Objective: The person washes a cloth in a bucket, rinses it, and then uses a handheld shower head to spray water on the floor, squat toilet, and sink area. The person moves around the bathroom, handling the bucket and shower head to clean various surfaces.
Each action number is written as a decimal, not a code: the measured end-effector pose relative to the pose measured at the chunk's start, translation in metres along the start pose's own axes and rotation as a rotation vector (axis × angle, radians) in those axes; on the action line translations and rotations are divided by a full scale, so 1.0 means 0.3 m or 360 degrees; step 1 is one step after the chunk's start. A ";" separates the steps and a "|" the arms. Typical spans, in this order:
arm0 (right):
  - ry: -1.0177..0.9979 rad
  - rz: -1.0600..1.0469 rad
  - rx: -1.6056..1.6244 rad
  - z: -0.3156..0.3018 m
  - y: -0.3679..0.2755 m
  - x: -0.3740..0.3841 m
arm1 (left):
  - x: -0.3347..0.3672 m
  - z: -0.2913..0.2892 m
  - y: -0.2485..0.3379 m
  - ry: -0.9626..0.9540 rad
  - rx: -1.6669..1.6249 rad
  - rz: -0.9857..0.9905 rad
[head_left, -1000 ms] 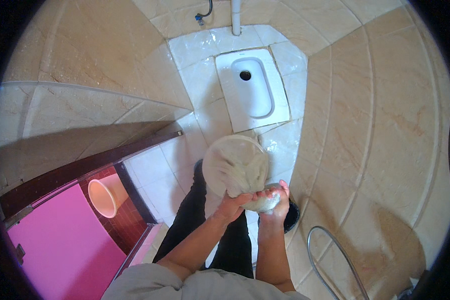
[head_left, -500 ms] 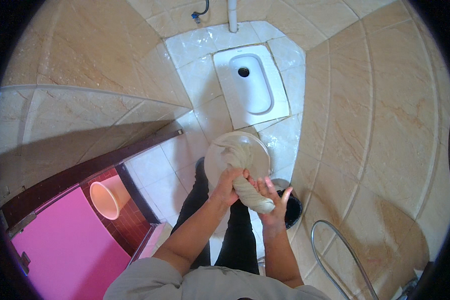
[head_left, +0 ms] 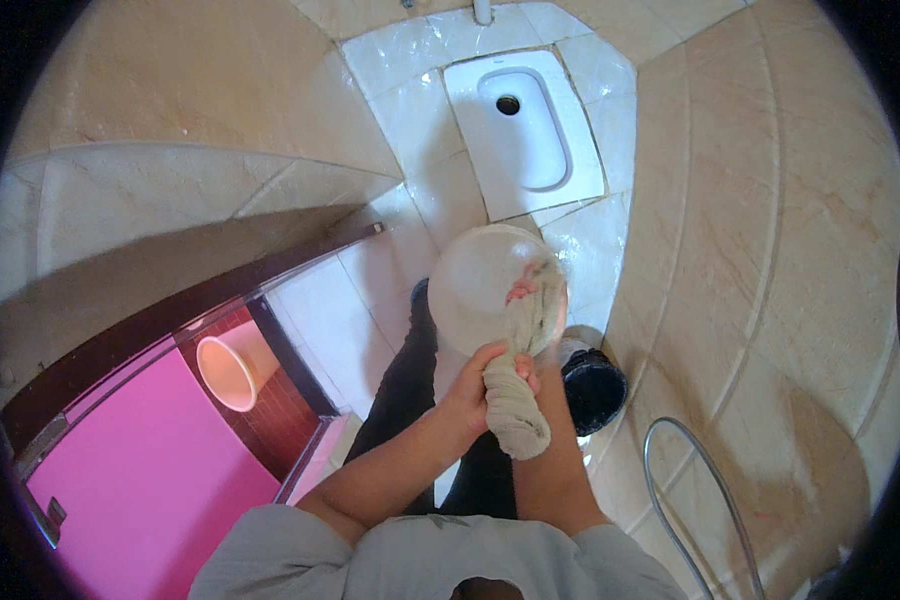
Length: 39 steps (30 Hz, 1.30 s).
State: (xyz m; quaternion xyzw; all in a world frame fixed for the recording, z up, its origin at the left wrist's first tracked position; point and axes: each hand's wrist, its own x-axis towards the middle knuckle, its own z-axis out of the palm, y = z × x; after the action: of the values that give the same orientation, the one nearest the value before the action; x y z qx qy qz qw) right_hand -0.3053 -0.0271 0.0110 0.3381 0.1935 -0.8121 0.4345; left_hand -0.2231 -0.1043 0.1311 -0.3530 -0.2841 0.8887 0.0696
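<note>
A beige cloth (head_left: 516, 420), twisted into a thick rope, stretches between my two hands. My left hand (head_left: 475, 387) is wrapped round its middle, with a rolled end hanging on the near side over my legs. Farther out, my right hand (head_left: 519, 291) is closed on the other end, its fingers showing over the twist while the cloth hides much of the rest. Beneath that hand stands a round whitish tub (head_left: 470, 280) on the floor in front of my feet; part of its inside is covered by the cloth and hand.
A white squat toilet (head_left: 490, 170) is set in the tiled floor ahead. A black bucket (head_left: 595, 392) stands right of my legs, near a grey hose (head_left: 660, 490) by the wall. At left are a pink door (head_left: 140, 480) and a peach bucket (head_left: 235, 370) beyond the doorway.
My right hand, spread beside the near end of the cloth before, has moved forward and gripped its far end over the tub. My left hand keeps its hold. The view has shifted slightly.
</note>
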 end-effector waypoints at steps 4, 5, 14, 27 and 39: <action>-0.0061 -0.0163 -0.0610 -0.003 -0.097 0.070 | 0.016 0.029 0.021 0.0566 0.1060 0.0288; -0.0067 -0.0237 -0.0847 -0.004 -0.111 0.083 | 0.035 0.025 0.027 0.0715 0.1363 0.0293; 0.0561 -0.0895 -0.3636 0.089 -0.023 0.104 | 0.224 -0.192 0.138 0.1133 0.3275 0.0252; 0.0067 0.0033 -0.1247 0.084 -0.165 -0.058 | 0.098 -0.025 0.198 0.0413 0.1928 0.0107; -0.0614 -0.0551 0.0486 0.268 0.026 -0.099 | -0.007 0.028 -0.079 -0.0574 -0.0334 -0.0223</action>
State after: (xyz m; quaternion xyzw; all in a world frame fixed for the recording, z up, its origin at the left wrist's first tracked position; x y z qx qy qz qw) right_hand -0.3177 -0.0633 0.0883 0.2011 0.0377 -0.9430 0.2625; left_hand -0.2290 -0.0890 0.1503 -0.1730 -0.4067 0.8960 0.0420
